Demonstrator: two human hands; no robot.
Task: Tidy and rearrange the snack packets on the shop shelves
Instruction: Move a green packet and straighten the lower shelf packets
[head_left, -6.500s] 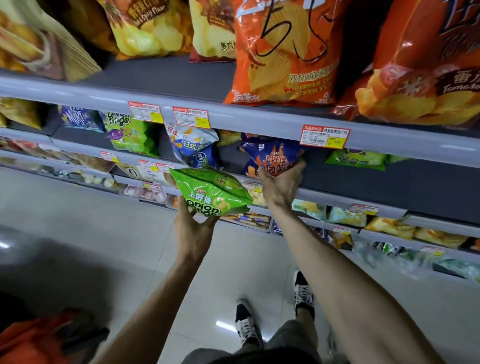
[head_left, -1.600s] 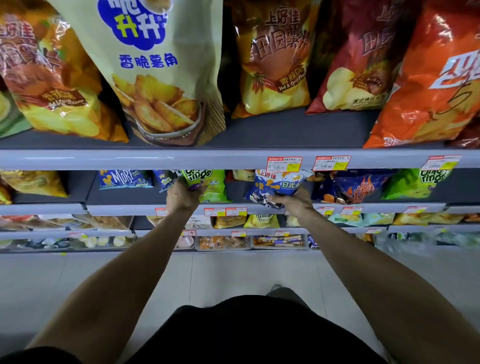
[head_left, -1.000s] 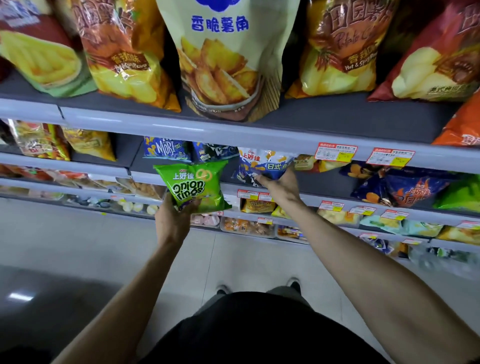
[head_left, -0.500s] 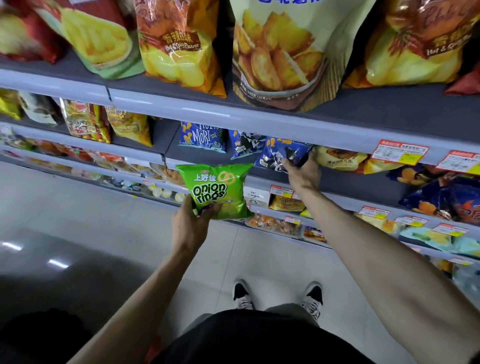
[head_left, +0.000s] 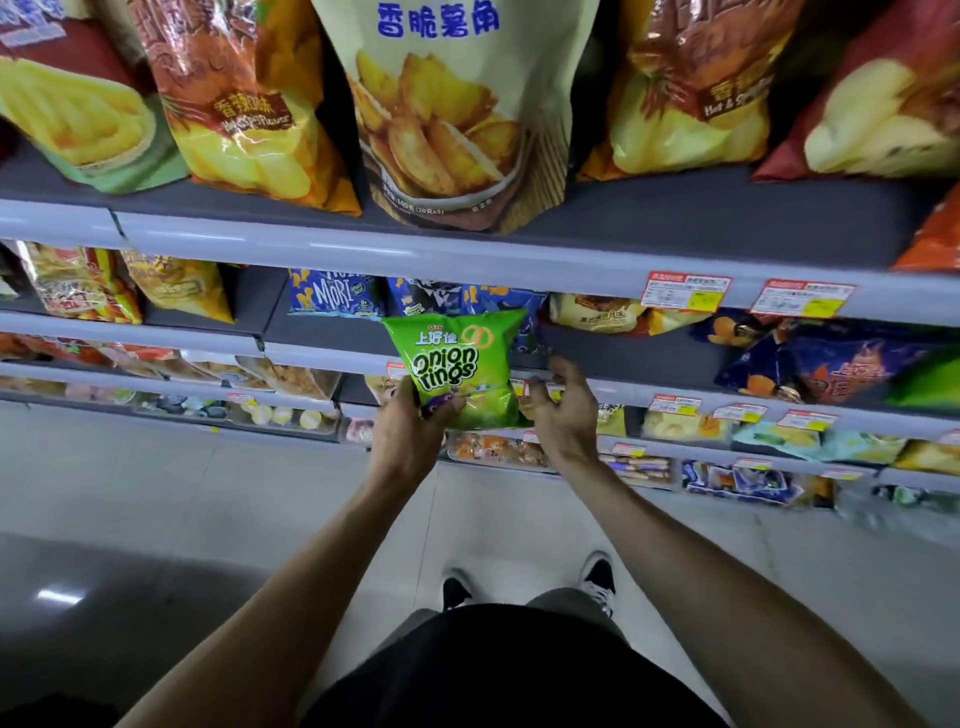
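My left hand (head_left: 408, 436) grips the lower left corner of a green onion rings packet (head_left: 460, 364), held upright in front of the second shelf (head_left: 623, 358). My right hand (head_left: 563, 410) hovers just right of the packet with fingers loosely spread and holds nothing; whether it touches the packet's edge is unclear. Behind the green packet, blue snack packets (head_left: 337, 293) stand on the second shelf, partly hidden by it. Further right on that shelf lie a pale yellow packet (head_left: 597, 314) and a dark blue and orange packet (head_left: 810, 358).
Large chip bags (head_left: 452, 104) fill the top shelf (head_left: 363, 247). Red and yellow price tags (head_left: 685, 291) hang on its rail. Lower shelves (head_left: 727, 431) hold several small packets. Below me is a pale tiled floor (head_left: 260, 493), with my shoes (head_left: 597, 571).
My right hand has let go of the blue packet on the second shelf and come back beside the green packet. My left hand has carried the green packet rightward, in front of the blue ones.
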